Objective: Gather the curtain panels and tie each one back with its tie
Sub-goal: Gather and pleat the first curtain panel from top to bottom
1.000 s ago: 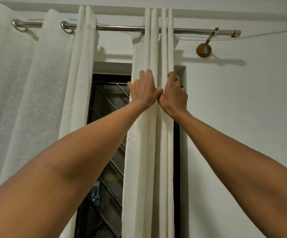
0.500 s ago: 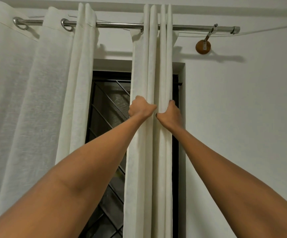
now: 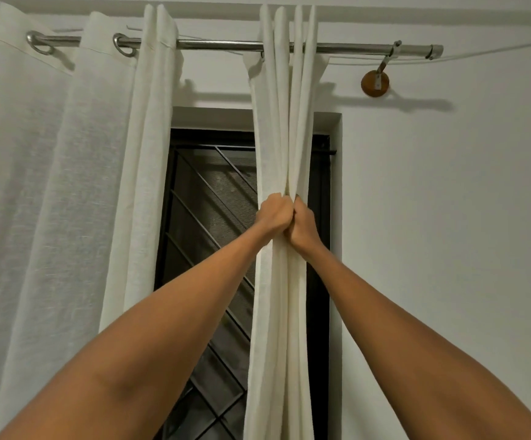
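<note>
the fingertips of both hands are buried in fabric and cannot be seen, and the lower ends of both curtains are cut off by the bottom edge of the view. a white wall (image 3: 448,217) is seen at the right, and a dark window grille (image 3: 213,201) is set in a recess between the curtains. a metal rod (image 3: 219,45) is carried on a round wooden mount (image 3: 375,84). the right curtain panel (image 3: 285,122), cream and pleated, is hung from the rod over the window's right side and is squeezed into a narrow bundle at mid-height. it is gripped there by the left hand (image 3: 273,215) and the right hand (image 3: 302,228), both curled tightly round the folds and pressed together. the left curtain panel (image 3: 67,185) is hung loosely spread at the left.
</note>
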A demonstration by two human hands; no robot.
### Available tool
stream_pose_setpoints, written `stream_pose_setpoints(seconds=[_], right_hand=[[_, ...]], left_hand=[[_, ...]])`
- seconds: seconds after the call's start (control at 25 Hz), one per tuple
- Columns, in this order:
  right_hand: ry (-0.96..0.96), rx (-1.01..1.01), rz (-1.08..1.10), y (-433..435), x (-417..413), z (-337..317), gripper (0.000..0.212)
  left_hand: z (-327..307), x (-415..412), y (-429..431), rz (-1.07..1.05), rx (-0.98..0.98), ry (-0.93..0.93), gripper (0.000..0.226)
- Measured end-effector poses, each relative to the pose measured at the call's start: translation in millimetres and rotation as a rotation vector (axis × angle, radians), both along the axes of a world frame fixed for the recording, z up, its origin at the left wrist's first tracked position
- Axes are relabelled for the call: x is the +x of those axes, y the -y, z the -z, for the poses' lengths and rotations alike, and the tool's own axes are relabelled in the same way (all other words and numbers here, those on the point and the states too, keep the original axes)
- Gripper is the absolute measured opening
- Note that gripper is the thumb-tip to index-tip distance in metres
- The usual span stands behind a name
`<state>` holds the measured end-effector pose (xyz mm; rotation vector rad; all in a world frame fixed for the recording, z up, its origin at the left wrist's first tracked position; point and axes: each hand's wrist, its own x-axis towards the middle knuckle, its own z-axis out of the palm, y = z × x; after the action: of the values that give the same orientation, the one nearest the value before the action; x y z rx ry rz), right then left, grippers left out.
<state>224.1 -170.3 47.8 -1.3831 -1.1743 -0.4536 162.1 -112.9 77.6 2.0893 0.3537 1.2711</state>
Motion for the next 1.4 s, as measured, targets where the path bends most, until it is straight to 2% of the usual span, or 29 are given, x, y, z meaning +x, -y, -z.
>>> stream_pose_setpoints(seconds=[0.12, 0.28, 0.4, 0.48, 0.56, 0.64, 0.72, 0.8, 0.92, 1.0, 1.16, 1.28, 1.4], right_hand=[[-0.062, 0.047, -0.06, 1.7, -5.5, 1.2, 0.028], [-0.164, 0.07, -0.173, 10.4, -23.0, 7.5, 0.033], [-0.099, 0.05, -0.168, 10.7, -11.7, 12.9, 0.035], [-0.052, 0.027, -0.139, 11.9, 0.5, 19.1, 0.042], [-0.045, 0.016, -0.129, 15.0, -0.4, 30.3, 0.049], [-0.072, -0.038, -0.139, 15.1, -3.9, 45.0, 0.052], [-0.114, -0.058, -0.152, 14.1, -6.5, 66.5, 0.053], [-0.143, -0.055, -0.178, 14.1, -9.0, 94.9, 0.049], [-0.184, -0.086, -0.201, 15.7, -13.4, 145.8, 0.045], [-0.212, -0.097, -0.199, 13.7, -10.5, 175.6, 0.046], [-0.359, -0.144, -0.215, 1.7, -6.6, 232.5, 0.06], [-0.476, -0.136, -0.256, -3.9, -1.0, 274.7, 0.074], [-0.591, -0.136, -0.308, -4.2, 6.3, 312.7, 0.075]], left_hand=[[2.7, -8.9, -0.5, 0.022, 0.009, 0.039, 0.046], [11.5, -0.4, 7.6, 0.293, -0.12, 0.071, 0.042], [8.9, -1.2, 12.7, 0.297, -0.13, 0.119, 0.037], [8.5, -4.0, 8.5, 0.284, -0.129, 0.127, 0.048], [13.3, -6.2, 8.6, 0.227, -0.125, 0.08, 0.074], [21.8, -7.1, 12.6, 0.144, -0.122, 0.019, 0.091], [36.5, -8.0, 15.4, 0.103, -0.149, 0.019, 0.094], [65.8, -13.1, 23.9, 0.165, -0.266, 0.066, 0.098], [133.7, -10.8, 29.5, 0.32, -0.569, 0.194, 0.083], [168.8, -11.9, 30.1, 0.317, -0.678, 0.208, 0.073], [230.3, -8.8, 16.7, 0.234, -0.65, 0.082, 0.053], [285.7, 1.3, 2.5, 0.212, -0.651, -0.043, 0.053], [336.9, 9.3, -9.5, 0.18, -0.682, -0.069, 0.043]])
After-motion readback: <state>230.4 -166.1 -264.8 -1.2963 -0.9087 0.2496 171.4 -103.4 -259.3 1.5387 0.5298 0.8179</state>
